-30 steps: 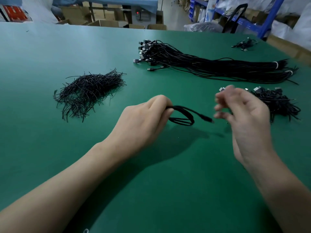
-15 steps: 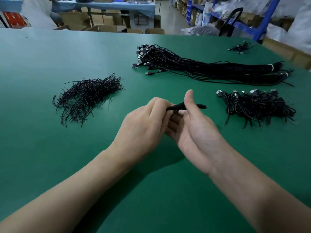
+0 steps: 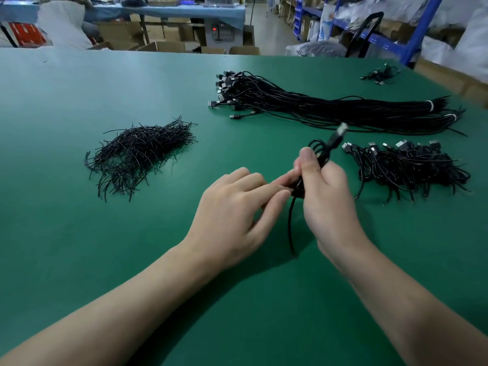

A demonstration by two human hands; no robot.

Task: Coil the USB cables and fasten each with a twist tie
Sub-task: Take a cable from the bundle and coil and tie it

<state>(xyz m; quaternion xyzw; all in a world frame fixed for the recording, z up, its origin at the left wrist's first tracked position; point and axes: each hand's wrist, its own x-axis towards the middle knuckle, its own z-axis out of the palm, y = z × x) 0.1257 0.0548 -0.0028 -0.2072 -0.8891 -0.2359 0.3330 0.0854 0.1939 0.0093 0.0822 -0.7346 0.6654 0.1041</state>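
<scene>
A coiled cable is gripped upright in the right hand; its lower end is pinched by the left hand; twist ties lie far left, nearer that hand.

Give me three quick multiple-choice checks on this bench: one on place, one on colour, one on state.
1. Where is the pile of twist ties?
A. left of the hands
B. right of the hands
C. beyond the long cable bundle

2. What colour is the table?
A. grey
B. green
C. blue

3. What is the right hand doing?
A. lying flat
B. gripping a coiled cable
C. reaching for the long cable bundle

Answers: 1 A, the ties lie on the left; 2 B, the mat is green; 3 B, its fingers wrap the coil, plug up.
</scene>
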